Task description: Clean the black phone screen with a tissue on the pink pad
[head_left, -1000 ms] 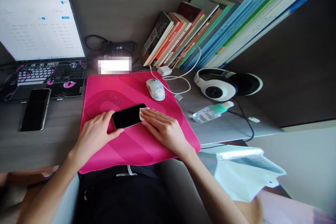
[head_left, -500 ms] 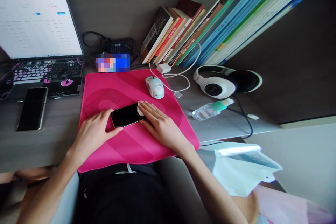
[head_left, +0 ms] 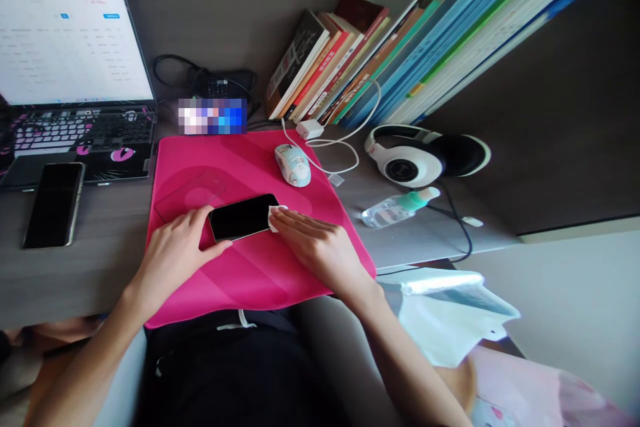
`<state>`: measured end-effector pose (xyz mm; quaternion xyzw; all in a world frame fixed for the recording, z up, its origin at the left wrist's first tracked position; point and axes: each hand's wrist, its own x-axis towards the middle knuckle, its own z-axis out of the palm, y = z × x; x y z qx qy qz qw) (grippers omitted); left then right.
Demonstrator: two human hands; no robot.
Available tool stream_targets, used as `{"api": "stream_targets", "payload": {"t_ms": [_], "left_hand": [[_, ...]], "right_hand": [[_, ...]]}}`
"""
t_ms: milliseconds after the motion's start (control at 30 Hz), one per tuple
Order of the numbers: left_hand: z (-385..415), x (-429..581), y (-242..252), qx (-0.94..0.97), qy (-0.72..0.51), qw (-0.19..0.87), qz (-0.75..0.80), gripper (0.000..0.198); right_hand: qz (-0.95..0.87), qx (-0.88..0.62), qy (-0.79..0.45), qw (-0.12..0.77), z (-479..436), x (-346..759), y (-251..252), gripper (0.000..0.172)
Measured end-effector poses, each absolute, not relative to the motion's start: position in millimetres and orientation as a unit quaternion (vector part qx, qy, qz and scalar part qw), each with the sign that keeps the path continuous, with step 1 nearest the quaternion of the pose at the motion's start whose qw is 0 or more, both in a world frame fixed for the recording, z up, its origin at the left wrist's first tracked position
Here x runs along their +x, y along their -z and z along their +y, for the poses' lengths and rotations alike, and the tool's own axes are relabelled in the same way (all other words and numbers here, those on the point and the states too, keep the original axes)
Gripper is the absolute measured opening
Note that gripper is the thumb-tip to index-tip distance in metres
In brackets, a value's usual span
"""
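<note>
Black glass marks the phone (head_left: pixel 240 219), lying aslant on the pink mat (head_left: pixel 235 155), nearer its near edge than its far one. The left hand (head_left: pixel 180 240) holds the phone's left end between thumb and spread fingers, hiding the corners there. The right hand (head_left: pixel 320 243), fingers close together, holds a white tissue (head_left: pixel 274 219) at the phone's right end; most of the tissue is covered, so its shape cannot be told. Toward the mat's left edge lies a clear sheet (head_left: pixel 187 195), faint, its near part behind the left hand.

The mouse (head_left: pixel 293 165) sits near the mat's far right corner, beside a white cable (head_left: pixel 345 172). Off the mat's right edge, a bottle (head_left: pixel 393 208) lies on the surface (head_left: pixel 100 273), with headphones (head_left: pixel 403 170) behind it. Books (head_left: pixel 345 63) lean along the far edge, the tallest cut off above, titles mostly too blurred to read. Something pixelated (head_left: pixel 213 117) by the mat's far edge cannot be identified. At the surface's left end, the laptop (head_left: pixel 70 33) is cut off by the view; another handset (head_left: pixel 54 205) overlaps its front edge.
</note>
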<state>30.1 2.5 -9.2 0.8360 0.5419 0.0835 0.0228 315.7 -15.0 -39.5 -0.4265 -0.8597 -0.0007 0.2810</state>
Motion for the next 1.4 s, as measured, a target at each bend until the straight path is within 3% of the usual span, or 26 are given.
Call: {"api": "stream_targets", "payload": {"t_ms": [233, 667, 1400], "left_hand": [[4.4, 25.8, 13.1, 0.841, -0.083, 0.035, 0.534, 0.066], [4.3, 23.6, 19.2, 0.844, -0.094, 0.035, 0.526, 0.067], [3.7, 27.1, 13.6, 0.844, -0.087, 0.019, 0.529, 0.065]], "right_hand": [[-0.854, -0.421, -0.052, 0.301, -15.4, 324.1, 37.4, 0.04], [-0.852, -0.441, -0.135, 0.248, 4.1, 310.4, 45.1, 0.068], [-0.829, -0.455, -0.123, 0.299, 1.4, 311.7, 51.5, 0.055]]}}
